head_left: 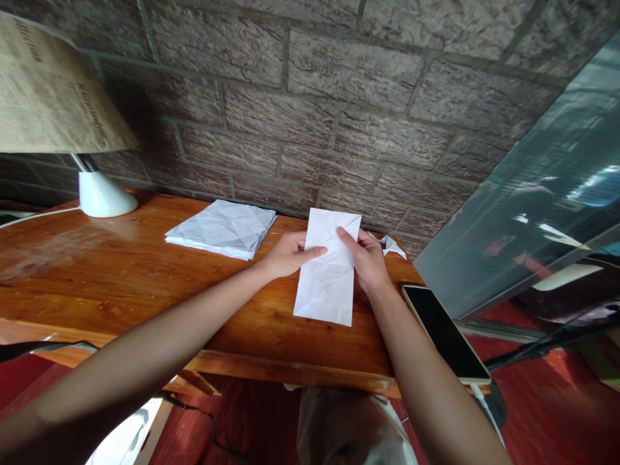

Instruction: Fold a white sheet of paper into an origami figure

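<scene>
While both hands (289, 254) (371, 261) hold paper (325, 284), the lampshade (53, 97) reads "llection".

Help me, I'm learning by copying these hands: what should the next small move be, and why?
Perhaps slide the right hand down the white paper rectangle to flatten it: its face looks wrinkled, that hand's thumb lies on it, and the left hand holds the opposite edge.
</scene>
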Action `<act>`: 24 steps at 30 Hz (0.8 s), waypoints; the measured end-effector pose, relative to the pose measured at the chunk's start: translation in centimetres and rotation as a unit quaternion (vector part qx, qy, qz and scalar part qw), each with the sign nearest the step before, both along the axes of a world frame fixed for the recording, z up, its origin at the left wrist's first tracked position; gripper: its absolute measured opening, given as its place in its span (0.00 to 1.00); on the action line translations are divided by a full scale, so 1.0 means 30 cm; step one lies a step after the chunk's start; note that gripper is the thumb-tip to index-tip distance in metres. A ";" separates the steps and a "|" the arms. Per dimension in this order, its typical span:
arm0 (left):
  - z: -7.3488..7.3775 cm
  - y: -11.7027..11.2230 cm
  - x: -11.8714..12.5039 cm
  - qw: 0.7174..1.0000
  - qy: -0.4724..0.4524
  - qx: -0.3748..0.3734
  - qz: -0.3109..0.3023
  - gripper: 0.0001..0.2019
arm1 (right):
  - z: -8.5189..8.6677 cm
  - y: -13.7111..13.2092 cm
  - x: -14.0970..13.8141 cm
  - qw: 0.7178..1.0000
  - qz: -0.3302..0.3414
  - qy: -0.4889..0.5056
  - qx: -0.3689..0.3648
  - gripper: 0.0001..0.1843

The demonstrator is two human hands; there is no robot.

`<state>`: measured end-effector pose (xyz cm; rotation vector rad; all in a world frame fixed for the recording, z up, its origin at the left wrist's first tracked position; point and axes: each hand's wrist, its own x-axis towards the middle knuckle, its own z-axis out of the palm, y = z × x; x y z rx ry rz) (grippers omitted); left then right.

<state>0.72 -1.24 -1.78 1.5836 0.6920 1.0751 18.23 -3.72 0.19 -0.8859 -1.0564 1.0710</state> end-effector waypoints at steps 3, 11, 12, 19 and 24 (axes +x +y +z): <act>0.001 0.002 0.001 1.000 0.009 0.004 -0.009 0.20 | -0.001 0.011 0.014 1.000 -0.023 0.013 0.017 0.18; 0.013 -0.003 0.001 0.999 0.032 0.024 -0.010 0.18 | 0.001 0.026 0.037 0.998 -0.046 0.029 0.038 0.17; 0.015 -0.005 0.001 0.999 0.036 0.022 -0.016 0.18 | 0.000 0.026 0.035 0.998 -0.044 0.028 0.040 0.18; -0.002 -0.002 0.012 0.999 0.037 0.001 0.000 0.19 | -0.010 0.026 0.023 0.996 -0.055 -0.037 0.060 0.20; -0.010 0.014 0.008 0.996 -0.015 -0.024 0.081 0.23 | -0.018 0.027 0.014 0.977 -0.143 -0.111 0.110 0.26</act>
